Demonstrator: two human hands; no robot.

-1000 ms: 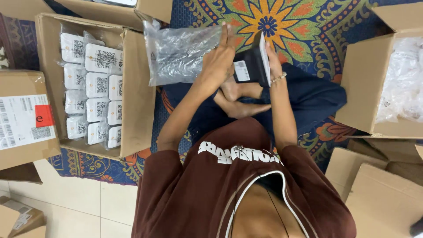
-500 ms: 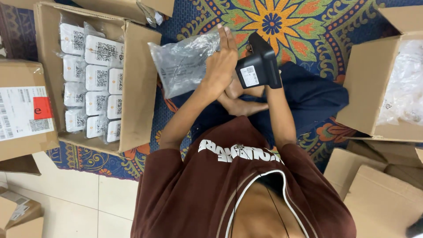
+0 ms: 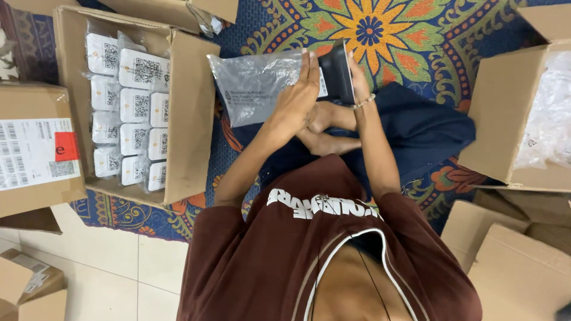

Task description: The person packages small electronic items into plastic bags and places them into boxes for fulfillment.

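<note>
Since the earlier frame the black box is turning edge-on and sliding against the clear plastic bag. In the head view the left hand is pressing flat, fingers extended, over the bag's right end, while the right hand is gripping the box above the lap. The open carton of white packets is sitting to the left on the patterned rug.

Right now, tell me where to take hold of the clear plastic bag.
Take the clear plastic bag at its free left edge, coming from the left. That side hangs clear, while the left hand presses its right end and the black device in the right hand crowds it.
</note>
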